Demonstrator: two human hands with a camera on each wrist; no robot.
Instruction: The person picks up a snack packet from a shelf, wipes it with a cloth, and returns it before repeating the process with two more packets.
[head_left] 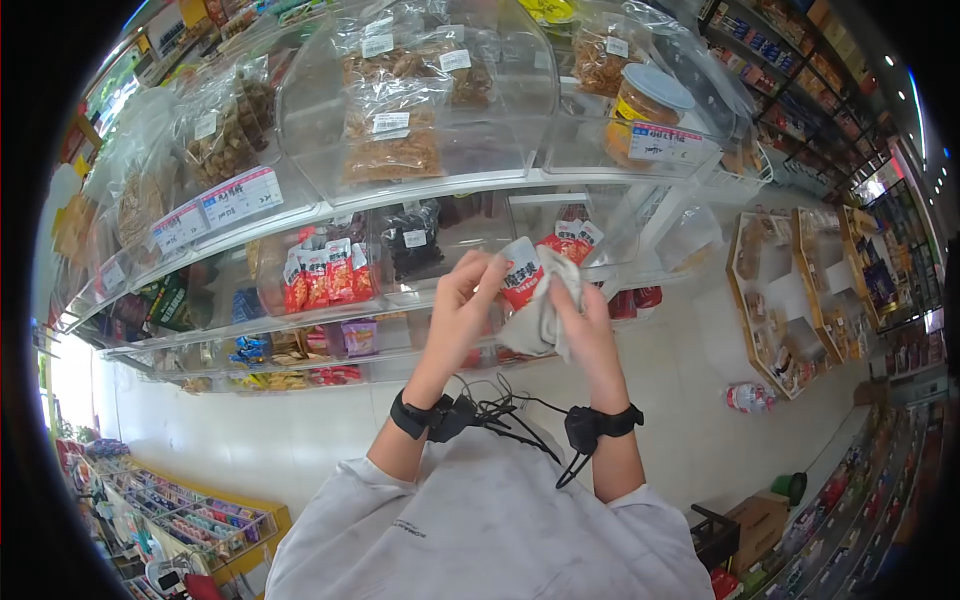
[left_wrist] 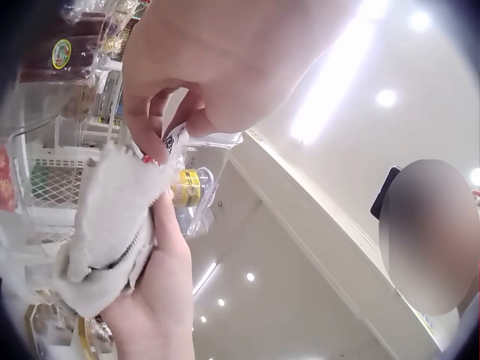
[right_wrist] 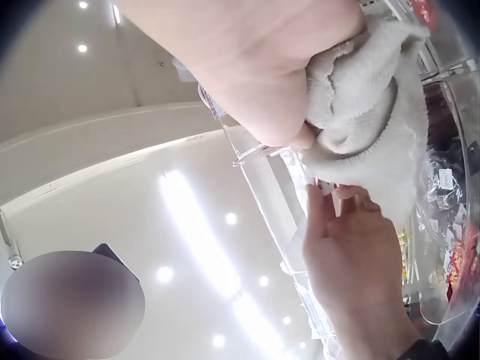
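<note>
A small red and white snack packet is up in front of the lower shelf. My left hand pinches its edge between thumb and fingers; in the left wrist view this hand is large at the top, a white corner of the packet at its fingertips. My right hand grips a crumpled grey-white cloth, which lies against the packet and covers part of it. In the right wrist view the cloth bunches under the right hand and hides most of the packet.
Clear bins of bagged dried food and a lidded tub stand on the upper shelf. Similar red packets fill a bin below, beside a bag of dark pieces. Wooden display racks stand at right. Black cables hang between the wrists.
</note>
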